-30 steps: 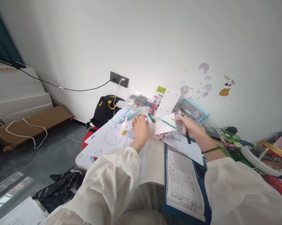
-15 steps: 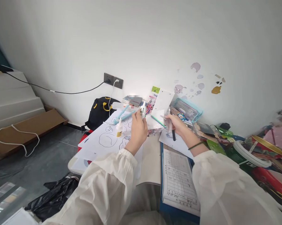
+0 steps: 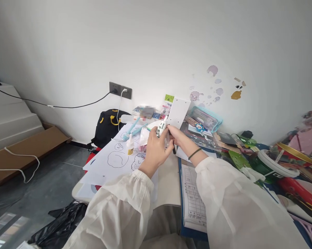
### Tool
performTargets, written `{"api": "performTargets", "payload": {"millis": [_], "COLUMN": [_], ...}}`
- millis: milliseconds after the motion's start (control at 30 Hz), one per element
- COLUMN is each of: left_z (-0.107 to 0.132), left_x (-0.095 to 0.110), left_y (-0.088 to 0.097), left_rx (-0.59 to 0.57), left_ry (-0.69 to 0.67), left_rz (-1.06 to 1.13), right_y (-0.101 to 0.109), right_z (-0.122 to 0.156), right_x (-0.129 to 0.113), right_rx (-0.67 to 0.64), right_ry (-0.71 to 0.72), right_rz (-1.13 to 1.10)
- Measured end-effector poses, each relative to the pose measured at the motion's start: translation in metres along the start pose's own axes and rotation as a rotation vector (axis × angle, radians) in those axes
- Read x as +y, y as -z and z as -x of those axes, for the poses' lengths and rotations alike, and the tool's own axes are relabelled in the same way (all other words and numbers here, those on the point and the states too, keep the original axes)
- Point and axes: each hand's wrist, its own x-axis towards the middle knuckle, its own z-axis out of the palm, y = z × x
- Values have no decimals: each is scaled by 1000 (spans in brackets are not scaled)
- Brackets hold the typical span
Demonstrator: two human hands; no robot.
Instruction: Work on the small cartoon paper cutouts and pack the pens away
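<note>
My left hand (image 3: 157, 147) is closed around a small white bottle-like thing (image 3: 162, 128) with a narrow tip and dark green marks. Close against it, my right hand (image 3: 177, 135) has its fingers drawn together. What those fingers hold is mostly hidden; a dark end (image 3: 175, 149) sticks out below them. Left of my hands, a small white bottle with a yellow label (image 3: 130, 146) stands on white sheets with line drawings (image 3: 118, 159). Behind it lie light-blue scissors-like handles (image 3: 132, 131). Clear plastic with pink bits (image 3: 142, 140) shows beside my left hand.
A white board (image 3: 178, 111) leans against the wall. To the right are a clear blue-edged pouch (image 3: 206, 119), a green tub with a white rim (image 3: 270, 162) and piled craft things. A blue clipboard with a filled form (image 3: 193, 197) lies at the table edge. A black backpack (image 3: 106, 126) stands left.
My right hand has moved left to meet my left hand. The green-blue pencil-like stick between them is now mostly out of sight. The view has shifted slightly.
</note>
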Motion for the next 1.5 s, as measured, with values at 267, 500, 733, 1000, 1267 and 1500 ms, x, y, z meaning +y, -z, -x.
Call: {"api": "performTargets", "payload": {"millis": [267, 500, 733, 1000, 1267, 1500], "left_z": [-3, -12, -14, -16, -13, -12], "left_x": [-15, -14, -14, -15, -13, -13], "left_y": [-4, 5, 5, 4, 3, 5], "left_rx": [67, 194, 191, 240, 218, 284], "left_ry": [53, 203, 225, 206, 228, 267], "left_rz": [17, 73, 25, 72, 73, 115], "right_y": [38, 166, 219, 177, 90, 30], "right_z": [22, 80, 117, 117, 59, -27], "right_x": [-15, 26, 80, 66, 34, 19], "right_rx": [-19, 288, 483, 567, 64, -9], "right_ry": [-7, -32, -86, 243, 544, 669], "right_rz": [-51, 128, 538, 934, 1296, 1485]}}
